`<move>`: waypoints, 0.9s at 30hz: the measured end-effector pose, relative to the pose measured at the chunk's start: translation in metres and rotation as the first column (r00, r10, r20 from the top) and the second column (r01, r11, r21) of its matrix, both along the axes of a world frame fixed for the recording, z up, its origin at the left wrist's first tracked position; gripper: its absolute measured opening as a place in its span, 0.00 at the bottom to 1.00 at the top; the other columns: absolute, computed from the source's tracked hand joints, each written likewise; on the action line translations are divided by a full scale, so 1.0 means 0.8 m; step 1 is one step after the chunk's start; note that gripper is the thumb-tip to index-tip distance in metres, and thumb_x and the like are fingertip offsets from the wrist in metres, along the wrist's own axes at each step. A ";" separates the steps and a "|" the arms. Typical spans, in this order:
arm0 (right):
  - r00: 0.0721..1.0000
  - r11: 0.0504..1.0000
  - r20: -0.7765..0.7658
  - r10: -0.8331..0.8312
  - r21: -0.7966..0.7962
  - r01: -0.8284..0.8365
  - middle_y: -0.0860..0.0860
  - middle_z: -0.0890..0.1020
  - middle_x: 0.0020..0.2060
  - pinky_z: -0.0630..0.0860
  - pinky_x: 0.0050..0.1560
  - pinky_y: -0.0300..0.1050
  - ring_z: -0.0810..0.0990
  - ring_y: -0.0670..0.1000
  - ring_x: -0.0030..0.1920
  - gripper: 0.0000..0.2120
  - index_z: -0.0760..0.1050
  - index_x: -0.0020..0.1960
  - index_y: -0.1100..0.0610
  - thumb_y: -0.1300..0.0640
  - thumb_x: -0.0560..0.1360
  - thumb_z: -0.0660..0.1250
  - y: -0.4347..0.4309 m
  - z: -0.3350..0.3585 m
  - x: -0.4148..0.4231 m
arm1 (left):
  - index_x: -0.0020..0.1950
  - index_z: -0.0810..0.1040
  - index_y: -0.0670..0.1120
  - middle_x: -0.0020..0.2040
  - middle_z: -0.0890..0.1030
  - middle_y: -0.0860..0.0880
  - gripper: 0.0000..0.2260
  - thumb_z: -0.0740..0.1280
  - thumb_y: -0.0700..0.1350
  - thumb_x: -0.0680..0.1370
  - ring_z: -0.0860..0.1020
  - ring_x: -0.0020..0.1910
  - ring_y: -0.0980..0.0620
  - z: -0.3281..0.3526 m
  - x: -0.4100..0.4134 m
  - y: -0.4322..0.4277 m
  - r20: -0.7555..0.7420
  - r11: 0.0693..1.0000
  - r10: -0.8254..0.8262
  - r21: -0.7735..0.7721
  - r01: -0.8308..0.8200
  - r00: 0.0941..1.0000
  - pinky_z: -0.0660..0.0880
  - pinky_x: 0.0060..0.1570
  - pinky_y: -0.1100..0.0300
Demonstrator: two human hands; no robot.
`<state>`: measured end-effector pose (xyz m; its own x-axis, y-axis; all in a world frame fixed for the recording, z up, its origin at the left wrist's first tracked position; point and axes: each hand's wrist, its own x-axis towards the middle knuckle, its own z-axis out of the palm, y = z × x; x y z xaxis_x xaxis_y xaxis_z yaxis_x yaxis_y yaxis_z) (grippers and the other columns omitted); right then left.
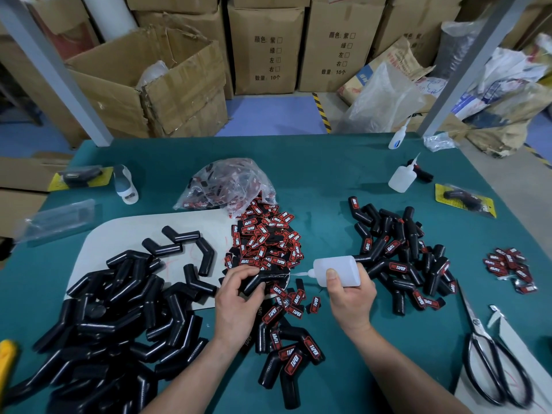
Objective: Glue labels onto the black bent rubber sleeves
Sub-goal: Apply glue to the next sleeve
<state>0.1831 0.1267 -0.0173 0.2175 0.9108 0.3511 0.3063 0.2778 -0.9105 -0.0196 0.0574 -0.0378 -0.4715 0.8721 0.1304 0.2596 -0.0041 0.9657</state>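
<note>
My left hand [239,291] grips a black bent rubber sleeve [264,278] above the table's middle. My right hand [349,297] holds a translucent white glue bottle [336,270] on its side, its thin nozzle pointing left at the sleeve's right end. A heap of red-and-black labels [265,237] lies just behind my hands. Unlabelled sleeves [119,318] are piled at the left. Labelled sleeves [400,252] lie in a heap at the right, and a few more [289,357] sit between my forearms.
A clear bag of labels [227,183] lies behind the heap, on a white board [125,231]. Two more glue bottles [401,176] stand at the back right. Large scissors [490,354] lie at the right edge, a small label pile [509,265] beyond them. Cardboard boxes [265,46] line the back.
</note>
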 end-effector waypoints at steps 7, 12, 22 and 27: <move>1.000 1.000 -0.013 -0.004 -0.013 0.004 0.42 0.72 0.27 0.66 0.27 0.31 0.72 0.36 0.28 0.23 0.71 0.35 0.65 0.44 0.69 0.68 0.002 -0.001 0.002 | 0.55 0.83 0.59 0.58 0.80 0.59 0.20 0.75 0.34 0.75 0.81 0.58 0.52 -0.008 -0.002 0.000 0.046 1.000 -0.013 -0.017 0.014 0.999 0.84 0.43 0.43; 1.000 1.000 -0.012 0.002 -0.011 -0.002 0.42 0.72 0.27 0.66 0.27 0.33 0.73 0.37 0.28 0.24 0.72 0.35 0.66 0.43 0.68 0.68 0.001 -0.001 0.000 | 0.56 0.83 0.59 0.58 0.80 0.59 0.20 0.75 0.34 0.76 0.82 0.57 0.52 -0.009 -0.001 0.000 0.063 0.999 -0.024 -0.022 0.026 0.998 0.84 0.43 0.43; 0.987 0.997 -0.146 -0.068 -0.052 0.061 0.49 0.78 0.29 0.75 0.29 0.54 0.77 0.59 0.30 0.11 0.74 0.37 0.48 0.41 0.69 0.69 0.003 -0.006 0.004 | 0.56 0.83 0.62 0.57 0.80 0.61 0.19 0.75 0.37 0.76 0.82 0.57 0.54 -0.006 0.000 0.002 0.077 0.999 -0.001 -0.045 0.005 0.997 0.85 0.48 0.49; 0.996 0.999 -0.092 -0.015 -0.032 0.012 0.47 0.78 0.31 0.72 0.28 0.50 0.75 0.46 0.29 0.14 0.73 0.37 0.52 0.42 0.69 0.69 -0.002 -0.007 0.000 | 0.55 0.83 0.63 0.57 0.80 0.60 0.19 0.76 0.38 0.76 0.83 0.54 0.54 -0.004 0.001 0.002 0.096 0.999 -0.005 -0.052 0.010 0.995 0.85 0.47 0.49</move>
